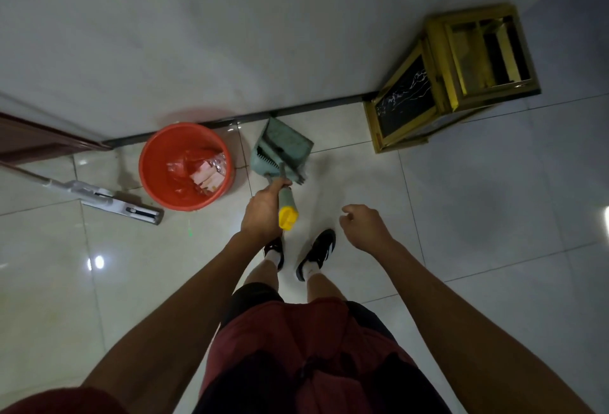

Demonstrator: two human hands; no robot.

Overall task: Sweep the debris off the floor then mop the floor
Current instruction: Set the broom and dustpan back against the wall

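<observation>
A grey-green dustpan point(282, 151) stands on the tiled floor by the wall, just right of an orange bucket point(186, 165). My left hand point(263, 211) grips its upright handle, which ends in a yellow cap point(288, 217). Paper scraps and plastic wrappers point(206, 173) lie inside the bucket. A flat mop point(131, 207) with a white pole lies on the floor to the left of the bucket. My right hand point(364, 225) hangs free to the right of the handle, fingers loosely curled, holding nothing. No broom is in sight.
A gold-framed bin with black marble panels point(454, 77) stands against the wall at the right. A dark wooden door edge point(39, 140) is at the far left. My feet in black shoes point(316, 253) stand just behind the dustpan. Glossy floor tiles point(494, 199) spread right.
</observation>
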